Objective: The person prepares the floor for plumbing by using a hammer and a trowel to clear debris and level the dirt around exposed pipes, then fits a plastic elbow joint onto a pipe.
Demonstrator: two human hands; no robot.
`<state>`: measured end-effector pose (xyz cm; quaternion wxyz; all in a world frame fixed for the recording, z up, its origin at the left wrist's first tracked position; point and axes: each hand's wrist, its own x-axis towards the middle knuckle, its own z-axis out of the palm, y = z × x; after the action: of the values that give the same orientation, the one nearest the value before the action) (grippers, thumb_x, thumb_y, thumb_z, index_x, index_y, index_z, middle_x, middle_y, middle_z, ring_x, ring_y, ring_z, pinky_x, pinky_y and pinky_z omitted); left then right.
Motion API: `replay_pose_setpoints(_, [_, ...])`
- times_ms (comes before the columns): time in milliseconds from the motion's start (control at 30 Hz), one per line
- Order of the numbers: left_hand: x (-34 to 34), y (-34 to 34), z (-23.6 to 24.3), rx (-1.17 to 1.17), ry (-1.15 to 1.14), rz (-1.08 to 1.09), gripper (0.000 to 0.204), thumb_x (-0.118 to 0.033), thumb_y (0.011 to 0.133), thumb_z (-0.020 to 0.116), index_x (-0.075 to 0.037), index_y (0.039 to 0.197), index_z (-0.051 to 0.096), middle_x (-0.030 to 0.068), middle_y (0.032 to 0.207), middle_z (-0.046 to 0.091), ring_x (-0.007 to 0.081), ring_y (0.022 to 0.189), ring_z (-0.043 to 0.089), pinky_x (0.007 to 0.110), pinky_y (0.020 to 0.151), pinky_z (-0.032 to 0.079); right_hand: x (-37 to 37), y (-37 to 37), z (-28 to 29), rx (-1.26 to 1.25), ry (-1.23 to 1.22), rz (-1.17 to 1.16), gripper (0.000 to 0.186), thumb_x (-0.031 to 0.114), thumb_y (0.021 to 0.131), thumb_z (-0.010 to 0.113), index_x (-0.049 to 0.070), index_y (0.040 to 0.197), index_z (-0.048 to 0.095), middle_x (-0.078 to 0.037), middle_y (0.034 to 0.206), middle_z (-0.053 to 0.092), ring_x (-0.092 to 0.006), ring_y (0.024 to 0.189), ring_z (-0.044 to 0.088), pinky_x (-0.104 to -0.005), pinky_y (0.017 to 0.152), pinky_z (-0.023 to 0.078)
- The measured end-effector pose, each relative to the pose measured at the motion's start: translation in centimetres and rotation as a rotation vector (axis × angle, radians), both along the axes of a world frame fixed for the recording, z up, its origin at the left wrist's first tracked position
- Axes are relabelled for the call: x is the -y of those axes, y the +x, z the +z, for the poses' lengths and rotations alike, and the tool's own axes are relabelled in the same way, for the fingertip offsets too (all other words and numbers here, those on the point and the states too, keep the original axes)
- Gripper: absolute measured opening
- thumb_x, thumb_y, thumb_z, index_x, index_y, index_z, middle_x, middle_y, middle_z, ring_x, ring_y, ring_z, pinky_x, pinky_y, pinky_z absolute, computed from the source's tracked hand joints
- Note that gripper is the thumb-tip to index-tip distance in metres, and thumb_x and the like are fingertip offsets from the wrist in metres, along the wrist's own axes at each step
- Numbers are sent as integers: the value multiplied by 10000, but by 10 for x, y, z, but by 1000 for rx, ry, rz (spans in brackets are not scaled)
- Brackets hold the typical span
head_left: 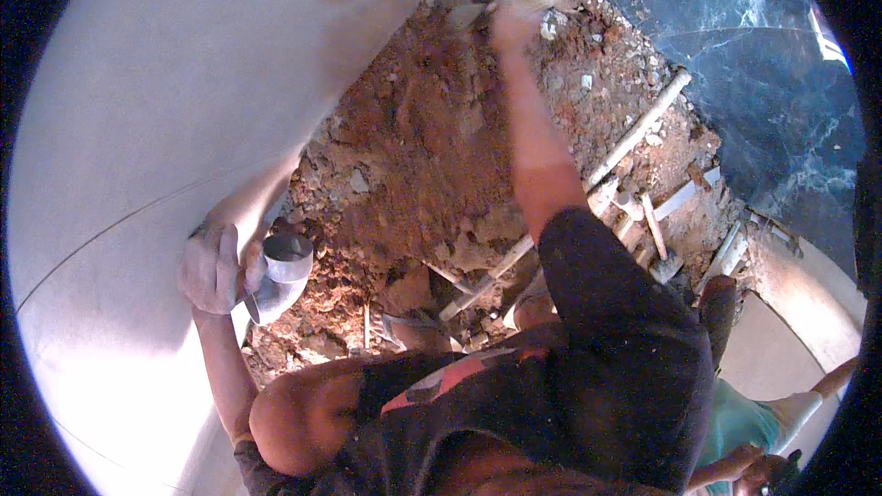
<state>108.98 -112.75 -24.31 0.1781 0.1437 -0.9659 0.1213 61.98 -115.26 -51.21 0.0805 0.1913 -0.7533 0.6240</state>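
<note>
At the left, my dusty left hand [211, 268] is closed against a grey curved pipe elbow [276, 283], whose round open end faces up. Its thumb side touches the fitting. My right arm reaches far forward over a trench of broken reddish earth [427, 119]. At the far end of that soil my right hand [516, 26] is smeared by motion, so its fingers do not show clearly. Around it lie pale, blurred pieces [533, 2], and I cannot make out whether any of them is held.
A smooth pale surface [184, 83] borders the soil on the left, a dark marbled one [763, 83] on the right. A long pale pole [638, 129], a hammer [665, 268] and rubble lie right of my arm. Another person in teal [740, 422] is at lower right.
</note>
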Motion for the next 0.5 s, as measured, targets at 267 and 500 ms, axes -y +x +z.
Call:
replay_pose_setpoints(267, [-1, 5, -4, -28, -2, 33, 308, -152, 771, 692, 24, 1011, 613, 185, 869, 643, 329, 757, 642, 394, 637, 538, -64, -2, -23, 534, 9, 173, 226, 249, 879, 609, 36, 953, 608, -57, 845, 604, -216, 834, 607, -409, 742, 508])
replay_pose_setpoints(500, [-4, 6, -4, -40, 7, 44, 259, -151, 787, 675, 27, 961, 603, 151, 821, 623, 300, 695, 620, 370, 588, 518, -100, -47, 112, 897, 373, 939, 353, 376, 807, 697, 83, 987, 619, -35, 844, 631, -195, 783, 631, -368, 719, 535])
